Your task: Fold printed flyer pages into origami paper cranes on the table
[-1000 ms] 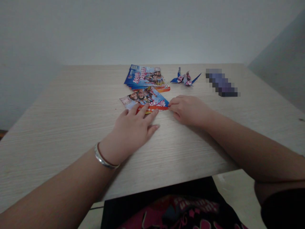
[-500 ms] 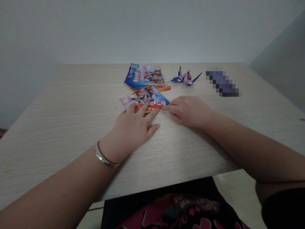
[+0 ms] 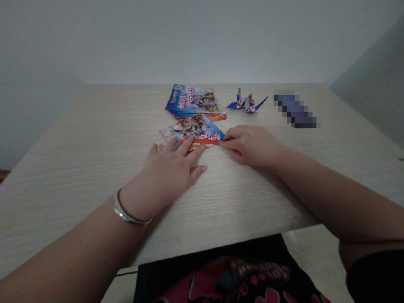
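Note:
A printed flyer (image 3: 202, 126), blue with people on it and an orange band along its near edge, lies on the table in front of me with a slanted right edge that looks folded. My left hand (image 3: 170, 164) rests flat with fingers spread, the fingertips on the flyer's near left part and covering some of it. At the right corner, my right hand (image 3: 251, 145) has its thumb and forefinger closed on the paper; the other fingers are curled under.
Behind the flyer is a fanned stack of similar flyers (image 3: 192, 101). To its right stand two folded paper cranes (image 3: 248, 103). A blurred-out dark bluish rectangle (image 3: 295, 110) lies farther right. The pale wooden table (image 3: 104, 126) meets a wall at the back.
My left hand has slid a little left along the flyer, uncovering more of the orange band. My right hand has shifted slightly right at the corner.

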A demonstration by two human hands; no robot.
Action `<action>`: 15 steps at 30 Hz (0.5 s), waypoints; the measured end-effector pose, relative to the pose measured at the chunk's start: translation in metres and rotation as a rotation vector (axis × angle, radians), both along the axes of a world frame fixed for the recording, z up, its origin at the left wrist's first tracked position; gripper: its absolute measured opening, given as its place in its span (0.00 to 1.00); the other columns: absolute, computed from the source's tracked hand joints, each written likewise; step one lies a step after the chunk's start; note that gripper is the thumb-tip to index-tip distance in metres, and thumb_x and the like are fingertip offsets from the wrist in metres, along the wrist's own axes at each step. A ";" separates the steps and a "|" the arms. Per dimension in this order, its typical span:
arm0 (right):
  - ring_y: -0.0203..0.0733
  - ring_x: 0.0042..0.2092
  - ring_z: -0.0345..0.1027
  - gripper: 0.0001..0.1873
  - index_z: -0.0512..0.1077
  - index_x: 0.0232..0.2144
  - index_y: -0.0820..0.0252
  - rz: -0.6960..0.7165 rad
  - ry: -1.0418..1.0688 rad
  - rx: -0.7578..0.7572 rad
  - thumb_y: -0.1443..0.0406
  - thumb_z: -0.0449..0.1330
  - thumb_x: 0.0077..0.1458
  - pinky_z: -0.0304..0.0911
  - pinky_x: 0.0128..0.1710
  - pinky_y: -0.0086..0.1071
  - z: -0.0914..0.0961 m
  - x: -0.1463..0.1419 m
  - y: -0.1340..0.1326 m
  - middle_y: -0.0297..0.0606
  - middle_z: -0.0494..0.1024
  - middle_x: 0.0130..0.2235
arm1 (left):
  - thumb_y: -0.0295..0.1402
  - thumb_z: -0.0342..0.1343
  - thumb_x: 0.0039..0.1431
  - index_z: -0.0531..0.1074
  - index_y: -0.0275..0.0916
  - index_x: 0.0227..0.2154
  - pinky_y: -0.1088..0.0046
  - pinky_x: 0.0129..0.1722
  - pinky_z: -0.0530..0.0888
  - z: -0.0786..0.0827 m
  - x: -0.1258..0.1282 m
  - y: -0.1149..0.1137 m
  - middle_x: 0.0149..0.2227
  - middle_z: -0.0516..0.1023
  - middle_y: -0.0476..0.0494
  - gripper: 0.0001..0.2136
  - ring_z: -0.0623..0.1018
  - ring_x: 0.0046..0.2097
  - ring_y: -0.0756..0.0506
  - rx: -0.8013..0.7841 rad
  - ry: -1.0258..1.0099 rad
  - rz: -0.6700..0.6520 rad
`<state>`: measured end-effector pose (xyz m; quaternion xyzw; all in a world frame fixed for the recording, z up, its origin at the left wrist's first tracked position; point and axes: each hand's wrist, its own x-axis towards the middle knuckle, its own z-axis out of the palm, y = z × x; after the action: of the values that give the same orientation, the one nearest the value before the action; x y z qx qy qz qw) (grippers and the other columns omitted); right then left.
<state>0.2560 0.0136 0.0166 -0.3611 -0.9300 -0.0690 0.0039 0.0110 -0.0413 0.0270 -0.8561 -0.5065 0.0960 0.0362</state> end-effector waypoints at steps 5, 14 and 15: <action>0.49 0.48 0.72 0.16 0.82 0.48 0.58 -0.004 0.011 -0.016 0.66 0.56 0.64 0.60 0.42 0.39 0.000 0.003 0.002 0.45 0.82 0.49 | 0.45 0.42 0.75 0.65 0.43 0.69 0.20 0.59 0.61 0.007 -0.001 -0.006 0.72 0.62 0.28 0.26 0.62 0.71 0.18 -0.022 0.010 0.012; 0.49 0.48 0.72 0.15 0.83 0.45 0.59 -0.019 -0.008 -0.043 0.67 0.57 0.64 0.60 0.43 0.39 0.007 0.005 0.002 0.46 0.83 0.48 | 0.53 0.48 0.72 0.65 0.43 0.70 0.24 0.59 0.64 -0.002 -0.008 -0.004 0.73 0.60 0.27 0.30 0.61 0.72 0.19 0.005 -0.061 -0.027; 0.48 0.47 0.73 0.15 0.83 0.44 0.60 -0.021 -0.014 -0.042 0.67 0.57 0.64 0.60 0.43 0.39 0.007 0.007 0.002 0.45 0.83 0.47 | 0.53 0.47 0.72 0.64 0.43 0.70 0.26 0.60 0.65 -0.002 -0.009 -0.004 0.73 0.60 0.27 0.30 0.61 0.72 0.20 0.009 -0.058 -0.042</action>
<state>0.2625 0.0156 0.0236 -0.3703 -0.9274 -0.0519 -0.0108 0.0016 -0.0452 0.0245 -0.8687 -0.4899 0.0680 0.0274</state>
